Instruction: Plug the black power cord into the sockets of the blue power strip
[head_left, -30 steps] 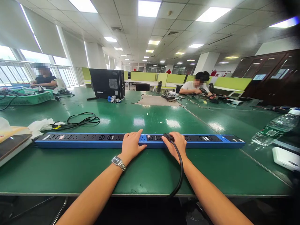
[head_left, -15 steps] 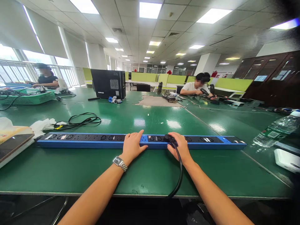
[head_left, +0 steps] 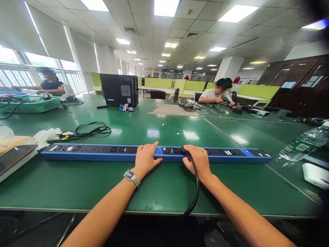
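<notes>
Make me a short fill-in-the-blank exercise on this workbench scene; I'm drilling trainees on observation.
1. The left hand rests flat on the long ____ power strip.
2. The right hand grips a black ____ at the strip.
3. A wristwatch sits on the ____ wrist.
4. A plastic bottle lies on its ____.

Missing words: blue; plug; left; side

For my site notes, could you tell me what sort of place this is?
Probably an open-plan electronics workshop: green worktables, a long power strip under both hands, a computer tower and a coiled cable.
</notes>
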Demonstrator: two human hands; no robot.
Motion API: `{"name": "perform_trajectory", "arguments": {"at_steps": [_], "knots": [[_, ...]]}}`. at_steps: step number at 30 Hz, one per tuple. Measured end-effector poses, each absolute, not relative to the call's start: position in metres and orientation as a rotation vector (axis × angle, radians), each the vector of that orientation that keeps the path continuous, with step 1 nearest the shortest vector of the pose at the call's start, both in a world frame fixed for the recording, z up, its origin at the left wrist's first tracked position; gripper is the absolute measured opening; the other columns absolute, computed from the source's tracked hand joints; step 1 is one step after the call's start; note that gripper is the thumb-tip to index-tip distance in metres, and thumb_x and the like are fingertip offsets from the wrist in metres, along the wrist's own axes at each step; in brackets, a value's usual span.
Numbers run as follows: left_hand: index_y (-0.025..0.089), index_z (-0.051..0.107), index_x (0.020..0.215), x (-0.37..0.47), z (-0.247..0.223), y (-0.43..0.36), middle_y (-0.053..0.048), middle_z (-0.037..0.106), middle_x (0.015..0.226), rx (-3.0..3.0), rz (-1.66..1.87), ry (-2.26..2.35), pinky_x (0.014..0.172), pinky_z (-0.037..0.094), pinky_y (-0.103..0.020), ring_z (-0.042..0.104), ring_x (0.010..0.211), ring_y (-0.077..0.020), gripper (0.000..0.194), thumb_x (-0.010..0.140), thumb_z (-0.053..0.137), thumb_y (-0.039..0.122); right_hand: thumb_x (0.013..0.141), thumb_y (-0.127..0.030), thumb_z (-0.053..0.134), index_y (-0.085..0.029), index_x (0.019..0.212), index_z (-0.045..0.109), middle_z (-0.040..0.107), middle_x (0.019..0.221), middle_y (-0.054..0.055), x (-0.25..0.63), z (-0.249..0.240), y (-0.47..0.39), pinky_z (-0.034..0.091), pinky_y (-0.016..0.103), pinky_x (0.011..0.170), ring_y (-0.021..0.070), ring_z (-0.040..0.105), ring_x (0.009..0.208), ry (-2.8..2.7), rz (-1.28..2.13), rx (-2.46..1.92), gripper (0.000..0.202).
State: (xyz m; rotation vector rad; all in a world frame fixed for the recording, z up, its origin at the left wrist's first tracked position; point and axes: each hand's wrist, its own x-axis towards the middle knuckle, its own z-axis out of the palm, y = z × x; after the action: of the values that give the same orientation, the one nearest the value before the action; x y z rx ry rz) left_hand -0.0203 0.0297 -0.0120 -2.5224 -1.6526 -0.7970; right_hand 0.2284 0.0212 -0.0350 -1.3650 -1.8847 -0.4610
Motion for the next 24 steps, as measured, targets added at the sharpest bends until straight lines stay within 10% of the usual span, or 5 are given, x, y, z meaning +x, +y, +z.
{"name": "perform_trajectory", "arguments": {"at_steps": [24], "knots": [[0.021, 0.045, 0.139, -0.021, -0.015, 0.031, -0.011, 0.064, 0.127, -2.498, -0.829, -1.64, 0.105, 0.037, -0.046, 0.057, 0.12, -0.0278, 0.07, 0.078, 0.073, 0.04, 0.082, -0.064, 0.056, -0.021, 0.087, 0.069, 0.07, 0.108, 0.008, 0.225, -0.056, 0.039, 0.04, 0.042, 0.088, 0.0268, 0.058, 0.1, -1.529, -0.244, -1.424, 0.046]]}}
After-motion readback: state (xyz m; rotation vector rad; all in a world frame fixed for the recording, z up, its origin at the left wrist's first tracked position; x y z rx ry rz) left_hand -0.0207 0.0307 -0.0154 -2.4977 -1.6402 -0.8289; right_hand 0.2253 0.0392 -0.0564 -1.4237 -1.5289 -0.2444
